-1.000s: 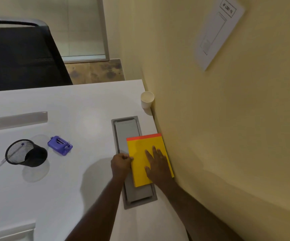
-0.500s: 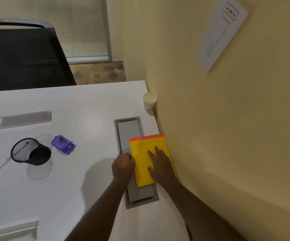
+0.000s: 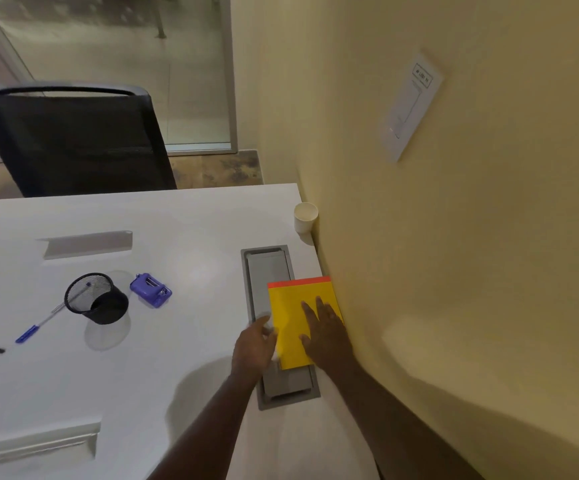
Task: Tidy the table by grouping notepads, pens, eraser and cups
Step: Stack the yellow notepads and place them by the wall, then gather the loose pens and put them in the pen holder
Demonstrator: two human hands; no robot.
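Right hand lies flat on the yellow notepad (released grip); left hand loosely beside it.

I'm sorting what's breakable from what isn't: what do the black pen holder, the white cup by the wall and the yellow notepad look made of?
The pen holder looks like black wire mesh, probably metal: its wall is see-through. The cup looks like matte white paper, thin-rimmed, though plastic is possible. The notepad looks like paper or card, flat and matte, with an orange strip on its far edge.

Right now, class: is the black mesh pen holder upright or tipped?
Tipped. The holder lies on its side, its open rim facing left, with a blue pen sticking out.
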